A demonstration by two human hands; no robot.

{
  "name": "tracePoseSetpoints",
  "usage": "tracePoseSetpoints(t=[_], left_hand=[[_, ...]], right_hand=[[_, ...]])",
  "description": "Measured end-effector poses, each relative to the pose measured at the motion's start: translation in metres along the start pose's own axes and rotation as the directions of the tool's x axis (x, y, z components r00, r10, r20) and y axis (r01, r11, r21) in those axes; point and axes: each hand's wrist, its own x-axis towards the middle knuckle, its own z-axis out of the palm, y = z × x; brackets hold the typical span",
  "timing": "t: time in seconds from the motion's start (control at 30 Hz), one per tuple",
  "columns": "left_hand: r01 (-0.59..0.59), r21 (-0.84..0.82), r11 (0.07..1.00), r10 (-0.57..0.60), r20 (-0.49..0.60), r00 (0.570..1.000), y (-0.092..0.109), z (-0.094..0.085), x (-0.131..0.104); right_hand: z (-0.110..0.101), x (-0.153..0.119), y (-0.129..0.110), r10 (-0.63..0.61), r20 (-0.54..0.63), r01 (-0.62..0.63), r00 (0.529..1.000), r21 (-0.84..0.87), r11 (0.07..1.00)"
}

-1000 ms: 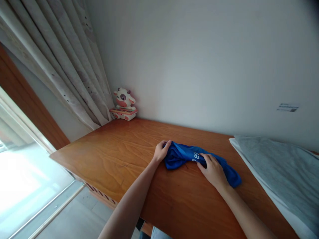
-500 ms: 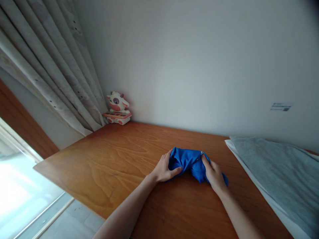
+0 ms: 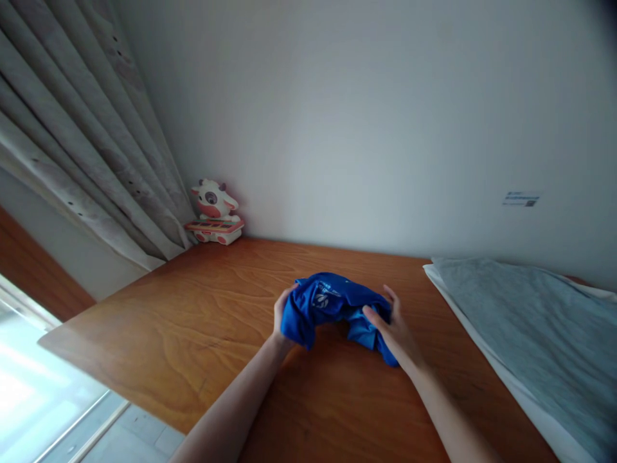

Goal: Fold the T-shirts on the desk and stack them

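A crumpled blue cloth (image 3: pixel 332 297) with a white print on its upper side arches between my two hands, just over the brown wooden table (image 3: pixel 231 289). My left hand (image 3: pixel 283 321) holds its left end, the fingers partly hidden behind the fabric. At the right end, my right hand (image 3: pixel 394 328) has its thumb on top of the cloth and its other fingers along the far side, gripping it. A lighter blue part of the cloth hangs below the right end.
A cow-shaped toy keyboard (image 3: pixel 215 215) stands at the back left corner by a patterned curtain (image 3: pixel 91 128). On the right lies a grey-green cloth (image 3: pixel 525 321) over a white layer. The wall (image 3: pixel 337 128) rises behind, bearing a small label (image 3: pixel 521 199).
The blue cloth has been turned so that its white print shows, and it spreads farther left with my left hand. My right hand's fingers are more spread. The view has shifted slightly.
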Motion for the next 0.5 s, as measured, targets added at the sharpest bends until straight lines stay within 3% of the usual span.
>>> tracePoseSetpoints(t=[0.03, 0.1, 0.17, 0.23, 0.3, 0.4, 0.43, 0.5], left_hand=[[-0.003, -0.05, 0.999, 0.001, -0.03, 1.0, 0.004, -0.004, 0.003], [-0.062, -0.039, 0.997, 0.059, -0.072, 0.996, 0.007, -0.011, 0.008], [-0.16, 0.085, 0.984, 0.169, -0.111, 0.979, 0.006, -0.017, 0.012], [-0.251, 0.289, 0.924, 0.292, -0.106, 0.951, 0.002, -0.019, 0.012], [-0.318, 0.521, 0.792, 0.375, -0.004, 0.927, -0.002, -0.02, 0.012], [-0.422, 0.719, 0.552, 0.404, 0.212, 0.89, 0.001, -0.021, 0.012], [-0.43, 0.725, 0.538, 0.411, 0.22, 0.885, 0.004, -0.022, 0.013], [-0.369, 0.633, 0.681, 0.399, 0.102, 0.911, 0.014, -0.023, 0.016]], right_hand=[[0.0, -0.001, 0.005, -0.12, 0.024, 0.122, 0.993, -0.212, 0.97], [-0.002, -0.002, 0.011, -0.287, 0.138, 0.316, 0.948, -0.504, 0.803], [-0.004, -0.004, 0.014, -0.336, 0.213, 0.391, 0.917, -0.636, 0.665], [-0.005, -0.004, 0.014, -0.318, 0.219, 0.378, 0.922, -0.679, 0.629], [-0.006, -0.001, 0.014, -0.269, 0.194, 0.329, 0.943, -0.656, 0.679], [-0.01, 0.007, 0.013, -0.15, 0.063, 0.162, 0.987, -0.467, 0.869], [-0.012, 0.01, 0.013, -0.109, 0.017, 0.107, 0.994, -0.379, 0.919], [-0.018, 0.017, 0.015, -0.068, -0.047, 0.054, 0.997, -0.255, 0.965]])
